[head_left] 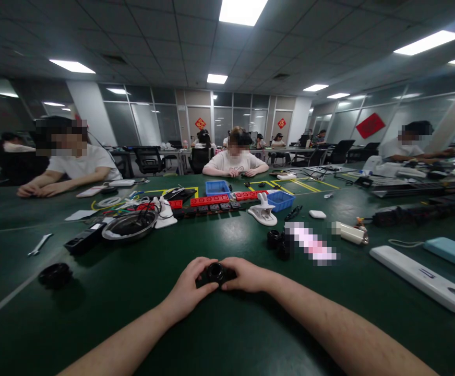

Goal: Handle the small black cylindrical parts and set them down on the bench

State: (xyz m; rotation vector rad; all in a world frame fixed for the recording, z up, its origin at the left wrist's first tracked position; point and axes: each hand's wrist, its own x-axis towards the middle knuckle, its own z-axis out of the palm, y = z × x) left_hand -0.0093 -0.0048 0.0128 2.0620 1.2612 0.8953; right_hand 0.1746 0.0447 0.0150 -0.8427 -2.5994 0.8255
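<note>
My left hand (188, 284) and my right hand (247, 275) meet over the green table (227, 334), both closed around a small black round part (216, 272) that looks like a lens or a cap. The part rests just above the table surface between my fingers. Its lower half is hidden by my fingers. Two similar black round parts (278, 243) lie a little further off to the right.
A black ring part (55, 274) and a wrench (39, 244) lie at left. A round black dish (129, 225), red and black strips (210, 203), blue bins (280, 200) and a white power strip (423, 278) lie around. Other people sit across the table.
</note>
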